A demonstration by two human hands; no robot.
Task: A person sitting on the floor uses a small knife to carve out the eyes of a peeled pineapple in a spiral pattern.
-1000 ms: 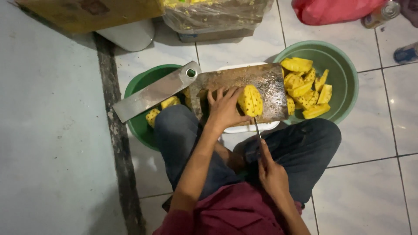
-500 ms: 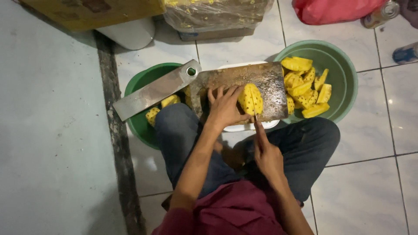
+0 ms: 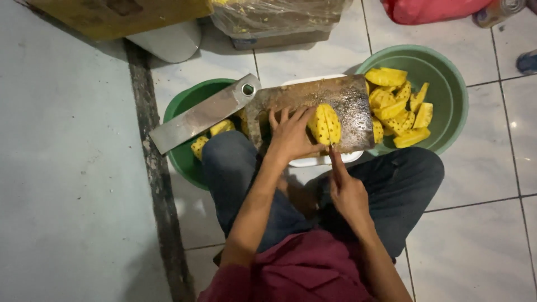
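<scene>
Pressing its spread fingers on the pineapple [image 3: 325, 124], the left hand [image 3: 291, 137] is steadying it on the board [image 3: 305, 96]. The right hand [image 3: 345, 187], just below the board, is pinching a thin knife [image 3: 331, 151]. I am judging the fruit wet, slippery and soft (better held from its sides).

Seen from above, a person sits on a tiled floor [image 3: 492, 223] with a dark cutting board [image 3: 347, 98] across their knees. The left hand [image 3: 291, 137] presses on a peeled yellow pineapple piece [image 3: 324, 124] lying on the board. The right hand [image 3: 347, 190] grips a knife [image 3: 334, 159], its blade hard to make out, pointing toward the fruit. A green basin [image 3: 447, 72] of pineapple chunks [image 3: 400, 106] sits to the right, and a darker green bowl [image 3: 184, 162] sits to the left under a flat metal bar [image 3: 201, 114].
</scene>
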